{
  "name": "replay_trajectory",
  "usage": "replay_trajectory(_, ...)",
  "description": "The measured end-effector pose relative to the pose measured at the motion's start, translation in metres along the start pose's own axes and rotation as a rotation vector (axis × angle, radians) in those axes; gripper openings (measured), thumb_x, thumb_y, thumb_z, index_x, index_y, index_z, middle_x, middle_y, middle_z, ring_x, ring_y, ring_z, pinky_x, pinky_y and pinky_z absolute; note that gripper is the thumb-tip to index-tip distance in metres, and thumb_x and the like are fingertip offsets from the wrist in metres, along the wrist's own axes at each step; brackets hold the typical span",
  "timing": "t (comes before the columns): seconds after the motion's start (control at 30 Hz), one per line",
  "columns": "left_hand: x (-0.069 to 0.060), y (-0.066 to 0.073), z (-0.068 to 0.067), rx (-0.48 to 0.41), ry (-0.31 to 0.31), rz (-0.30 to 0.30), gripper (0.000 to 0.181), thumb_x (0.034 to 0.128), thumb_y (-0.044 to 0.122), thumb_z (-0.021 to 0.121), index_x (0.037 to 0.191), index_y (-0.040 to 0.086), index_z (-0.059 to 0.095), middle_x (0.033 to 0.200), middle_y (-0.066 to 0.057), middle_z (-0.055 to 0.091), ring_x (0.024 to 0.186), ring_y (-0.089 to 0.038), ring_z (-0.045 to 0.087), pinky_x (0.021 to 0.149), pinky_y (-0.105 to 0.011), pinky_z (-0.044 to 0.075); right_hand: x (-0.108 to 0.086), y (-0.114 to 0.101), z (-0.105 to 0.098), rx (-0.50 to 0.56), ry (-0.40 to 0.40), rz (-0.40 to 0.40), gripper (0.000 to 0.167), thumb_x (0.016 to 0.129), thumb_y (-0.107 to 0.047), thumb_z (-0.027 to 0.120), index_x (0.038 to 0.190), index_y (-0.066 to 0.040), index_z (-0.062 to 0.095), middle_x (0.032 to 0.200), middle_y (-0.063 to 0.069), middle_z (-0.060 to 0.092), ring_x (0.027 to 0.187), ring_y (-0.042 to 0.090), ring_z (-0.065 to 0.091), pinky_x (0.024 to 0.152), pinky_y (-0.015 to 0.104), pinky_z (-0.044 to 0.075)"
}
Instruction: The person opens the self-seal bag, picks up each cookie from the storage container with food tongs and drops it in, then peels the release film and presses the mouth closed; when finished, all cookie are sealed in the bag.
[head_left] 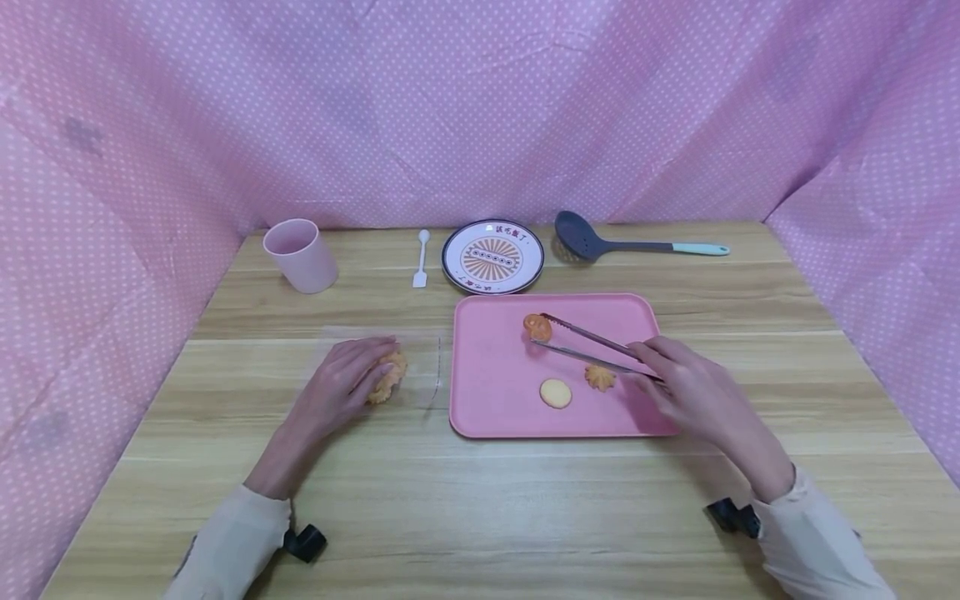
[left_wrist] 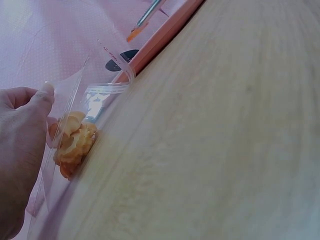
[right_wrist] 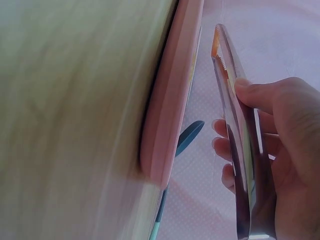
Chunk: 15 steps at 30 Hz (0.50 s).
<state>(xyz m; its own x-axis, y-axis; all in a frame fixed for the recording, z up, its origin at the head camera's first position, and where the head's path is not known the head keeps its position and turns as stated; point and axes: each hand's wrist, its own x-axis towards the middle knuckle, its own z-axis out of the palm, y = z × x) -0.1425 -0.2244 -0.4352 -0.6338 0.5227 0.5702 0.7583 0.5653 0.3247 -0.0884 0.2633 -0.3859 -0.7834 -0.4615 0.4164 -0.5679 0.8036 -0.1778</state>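
Observation:
My left hand (head_left: 341,382) pinches the upper layer of a clear plastic bag (head_left: 425,367) left of the pink tray (head_left: 487,408). Inside the bag lie several golden cookies (left_wrist: 75,145), partly hidden by my fingers in the head view. With my right hand (head_left: 693,392) I grip metal tongs (head_left: 588,335), thumb on one arm and fingers on the other. Between the tongs' tips is a brown-orange cookie (head_left: 537,327), over the tray's upper middle. On the tray lie a pale round cookie (head_left: 556,393) and a flower-shaped cookie (head_left: 600,377).
Behind the tray are a patterned plate (head_left: 492,257) and a dark slotted spoon (head_left: 581,237) with a mint handle end. A small white spoon (head_left: 422,260) and a pink cup (head_left: 302,257) stand further left. Pink dotted cloth (head_left: 480,108) encloses the table.

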Motion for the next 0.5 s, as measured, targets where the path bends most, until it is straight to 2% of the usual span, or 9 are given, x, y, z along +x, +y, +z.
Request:
replay_trajectory(0.33,0.001,0.001,-0.001,0.003,-0.003,0.003,0.037,0.0918,-0.001,0.072,0.129,0.0,0.069,0.132,-0.015,0.068,0.122,-0.037,0.063,0.105,-0.054,0.046,0.013,-0.01,0.011,0.0,-0.05,-0.068,0.039,0.082,-0.004,0.085,0.117,0.002,0.072,0.103,0.013,0.068,0.081,0.025,0.065,0.066,0.044,0.06)
replay_trajectory(0.5,0.001,0.001,-0.001,0.006,0.0,0.009,0.036,0.0921,-0.001,0.071,0.128,-0.001,0.069,0.132,-0.015,0.068,0.121,-0.037,0.063,0.105,-0.054,0.046,0.019,-0.013,0.017,0.017,-0.043,-0.117,0.036,0.084,-0.006,0.084,0.116,0.001,0.072,0.102,0.012,0.069,0.083,0.026,0.068,0.067,0.044,0.061)
